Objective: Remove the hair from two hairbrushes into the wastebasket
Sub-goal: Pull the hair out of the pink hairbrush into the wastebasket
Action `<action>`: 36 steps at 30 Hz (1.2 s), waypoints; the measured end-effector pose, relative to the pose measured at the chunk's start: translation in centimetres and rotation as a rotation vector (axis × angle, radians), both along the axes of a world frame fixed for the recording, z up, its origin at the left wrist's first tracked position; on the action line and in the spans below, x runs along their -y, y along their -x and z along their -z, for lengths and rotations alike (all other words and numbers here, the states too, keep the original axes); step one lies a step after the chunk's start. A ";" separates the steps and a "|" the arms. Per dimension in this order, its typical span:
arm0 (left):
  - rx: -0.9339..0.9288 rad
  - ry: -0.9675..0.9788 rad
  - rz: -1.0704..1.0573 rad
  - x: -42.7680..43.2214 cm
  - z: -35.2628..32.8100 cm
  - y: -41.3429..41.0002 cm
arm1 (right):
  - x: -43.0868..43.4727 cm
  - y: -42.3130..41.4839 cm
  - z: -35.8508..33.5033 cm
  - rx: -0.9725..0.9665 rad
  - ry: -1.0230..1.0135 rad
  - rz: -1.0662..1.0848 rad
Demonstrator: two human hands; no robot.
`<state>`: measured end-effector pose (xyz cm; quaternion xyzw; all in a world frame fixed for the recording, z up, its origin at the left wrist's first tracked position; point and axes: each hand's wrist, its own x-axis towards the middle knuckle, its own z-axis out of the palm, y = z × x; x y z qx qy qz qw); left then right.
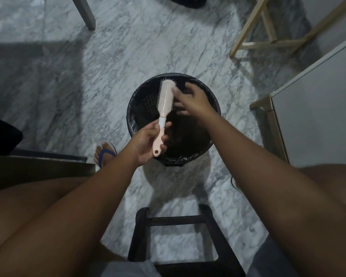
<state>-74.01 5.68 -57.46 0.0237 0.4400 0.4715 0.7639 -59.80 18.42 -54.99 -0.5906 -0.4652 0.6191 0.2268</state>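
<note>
From the head view, the wastebasket [174, 118] stands on the marble floor [108, 56]. Above its opening, the left hand [146, 142] has its grip clamped on the handle of a pink hairbrush [164, 108], bristle head pointing to the basket's far rim. The right hand [192, 100], blurred, is beside the bristles over the basket; I cannot tell whether its fingers pinch any hair. This looks like the hair-pulling step; next, drop the strands into the basket.
</note>
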 end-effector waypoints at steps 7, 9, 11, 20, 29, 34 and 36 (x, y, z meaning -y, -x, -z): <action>-0.053 -0.005 0.087 0.0 0.4 -1.0 | -2.2 2.2 -1.7 0.428 -0.476 -0.160; -0.015 -0.017 0.090 -0.1 0.4 -0.9 | -2.9 2.6 -1.6 0.460 -0.491 -0.090; 0.025 -0.021 0.095 -0.2 0.4 -0.9 | -3.4 2.7 -1.7 0.482 -0.475 -0.069; 0.048 -0.008 0.083 0.3 0.5 -0.3 | -3.1 1.8 -1.5 0.135 -0.115 0.128; 0.074 -0.019 0.011 0.1 0.3 0.0 | -0.7 0.5 0.6 0.231 -0.017 0.025; 0.041 0.000 0.014 -0.1 0.4 -0.6 | 1.1 0.6 -1.5 0.356 -0.323 -0.240; 0.006 0.009 0.028 -0.1 0.3 -0.7 | 1.0 0.5 -1.3 0.423 -0.367 -0.233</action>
